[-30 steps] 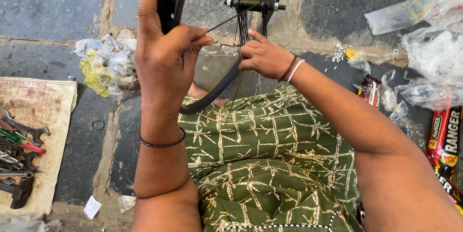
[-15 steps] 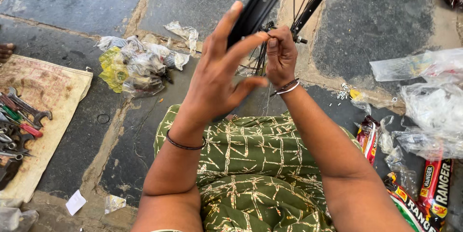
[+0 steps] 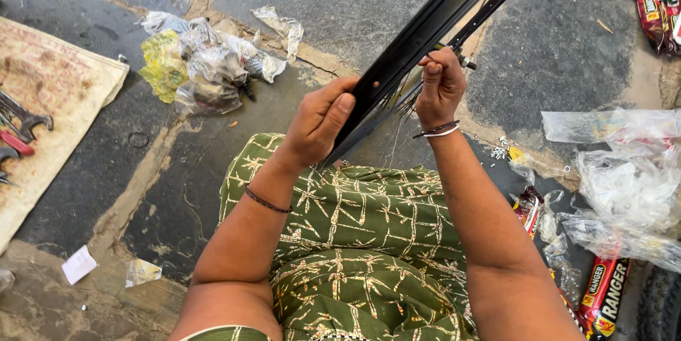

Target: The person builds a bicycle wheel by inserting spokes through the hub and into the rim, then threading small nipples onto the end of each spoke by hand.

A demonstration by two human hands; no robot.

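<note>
Both hands are on the black bike rim (image 3: 425,32) held edge-up over the lap, left hand (image 3: 319,125) wrapped around it to steady it, right hand (image 3: 440,86) pinched closed on a spoke (image 3: 496,1), crumpled plastic wrappers (image 3: 206,64) lying nearby on the stone floor (image 3: 567,50)

Black wheel rim (image 3: 418,36), green gold-patterned cloth (image 3: 355,242), tan mat (image 3: 57,100), clear and yellow plastic wrappers (image 3: 198,64)

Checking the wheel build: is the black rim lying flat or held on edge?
On edge: the rim runs slanted between left hand and right hand.
</note>
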